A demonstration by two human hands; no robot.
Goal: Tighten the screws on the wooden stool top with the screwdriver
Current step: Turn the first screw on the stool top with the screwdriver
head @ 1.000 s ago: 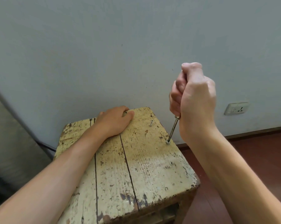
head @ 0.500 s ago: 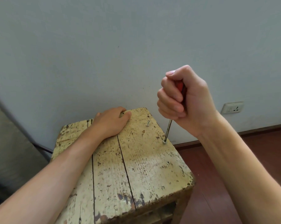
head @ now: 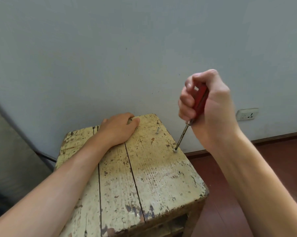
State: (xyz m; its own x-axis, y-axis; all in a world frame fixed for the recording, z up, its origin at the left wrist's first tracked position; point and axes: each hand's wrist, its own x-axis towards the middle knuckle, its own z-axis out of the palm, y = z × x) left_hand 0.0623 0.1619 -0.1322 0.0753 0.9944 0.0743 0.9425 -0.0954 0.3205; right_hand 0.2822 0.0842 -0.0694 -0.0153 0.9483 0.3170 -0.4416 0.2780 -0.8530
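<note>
Head view: my right hand [head: 211, 108] fists the red handle of the screwdriver [head: 199, 100] — stiff, light, tip in a screw [head: 175, 150] by the right edge of the stool top [head: 152, 168] — my left hand [head: 118, 129] grips its far edge.

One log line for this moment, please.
right hand grips screwdriver, tip in edge screw | left hand grips stool top far edge | far screw raised
</note>
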